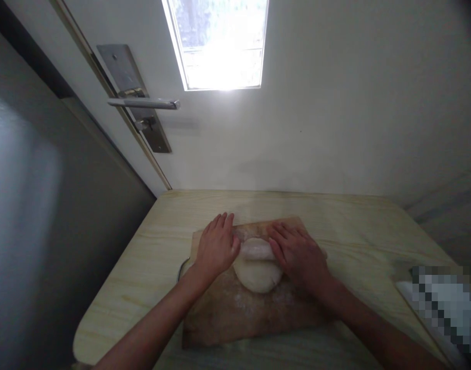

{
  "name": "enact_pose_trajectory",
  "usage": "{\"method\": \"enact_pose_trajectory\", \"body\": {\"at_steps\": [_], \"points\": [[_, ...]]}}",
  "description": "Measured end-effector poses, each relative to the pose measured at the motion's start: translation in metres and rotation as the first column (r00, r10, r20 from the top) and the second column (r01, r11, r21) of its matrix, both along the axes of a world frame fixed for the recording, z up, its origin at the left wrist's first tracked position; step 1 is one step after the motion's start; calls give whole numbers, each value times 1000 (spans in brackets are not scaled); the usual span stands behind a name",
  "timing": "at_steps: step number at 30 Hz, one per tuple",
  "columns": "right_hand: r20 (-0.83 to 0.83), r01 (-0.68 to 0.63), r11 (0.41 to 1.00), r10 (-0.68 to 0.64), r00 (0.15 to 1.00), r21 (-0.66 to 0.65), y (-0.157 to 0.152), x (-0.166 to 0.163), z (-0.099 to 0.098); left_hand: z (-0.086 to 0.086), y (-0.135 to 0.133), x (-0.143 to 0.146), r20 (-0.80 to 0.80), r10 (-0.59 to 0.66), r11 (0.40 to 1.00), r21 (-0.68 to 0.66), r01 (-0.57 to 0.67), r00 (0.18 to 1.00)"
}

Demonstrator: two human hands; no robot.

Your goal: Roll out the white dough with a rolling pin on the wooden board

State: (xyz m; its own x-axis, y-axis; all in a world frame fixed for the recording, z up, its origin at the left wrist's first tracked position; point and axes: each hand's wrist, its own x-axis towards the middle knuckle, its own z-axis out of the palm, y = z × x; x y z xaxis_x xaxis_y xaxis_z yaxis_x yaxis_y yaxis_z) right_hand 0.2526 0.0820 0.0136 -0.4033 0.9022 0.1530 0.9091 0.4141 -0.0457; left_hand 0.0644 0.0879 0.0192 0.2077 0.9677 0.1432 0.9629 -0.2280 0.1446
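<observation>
Both hands, the left hand (217, 246) and right hand (297, 253), lie flat with fingers spread, pressing a rolling pin (255, 249) onto dough (257, 275) on a floured board (235, 313) on the tabletop (150, 257).

Two bare forearms, uncovered from the lower frame edge up to the wrists; no sleeve, cuff or fabric reaching into view. Bare left hand (217, 246), ungloved, slim fingers with short, plain nails; no ring, band or watch at the wrist. Bare right hand (299, 252), likewise ungloved and unadorned, knuckles and tendons faintly ridged along the back, wrist free of any strap or bracelet. Smooth forearms, slender, without marks or tattoos as far as the dim light allows. Upper arms and the rest of the body out of frame, clothing there not to be made out.
</observation>
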Motion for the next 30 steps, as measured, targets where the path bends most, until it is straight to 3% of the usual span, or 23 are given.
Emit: {"method": "enact_pose_trajectory", "body": {"at_steps": [6, 13, 18, 24, 30], "points": [[15, 39, 997, -38, 999, -68, 20, -3, 1, 2, 21, 1, 28, 34, 999, -10, -34, 999], [-6, 65, 984, -67, 998, -166, 43, -4, 3, 1, 48, 5, -73, 110, 989, -88, -116, 991], [-18, 94, 989, -96, 995, -111, 43, -4, 3, 1, 53, 4, -111, 71, 990, -116, -84, 991], [-31, 57, 997, -59, 998, -55, 18, -6, 10, 3, 33, 3, -125, -47, 993, -112, 33, 991], [-41, 7, 997, -4, 999, 76, -28, -6, 13, 2, -13, 3, -133, -104, 994, -43, 99, 986]]}}
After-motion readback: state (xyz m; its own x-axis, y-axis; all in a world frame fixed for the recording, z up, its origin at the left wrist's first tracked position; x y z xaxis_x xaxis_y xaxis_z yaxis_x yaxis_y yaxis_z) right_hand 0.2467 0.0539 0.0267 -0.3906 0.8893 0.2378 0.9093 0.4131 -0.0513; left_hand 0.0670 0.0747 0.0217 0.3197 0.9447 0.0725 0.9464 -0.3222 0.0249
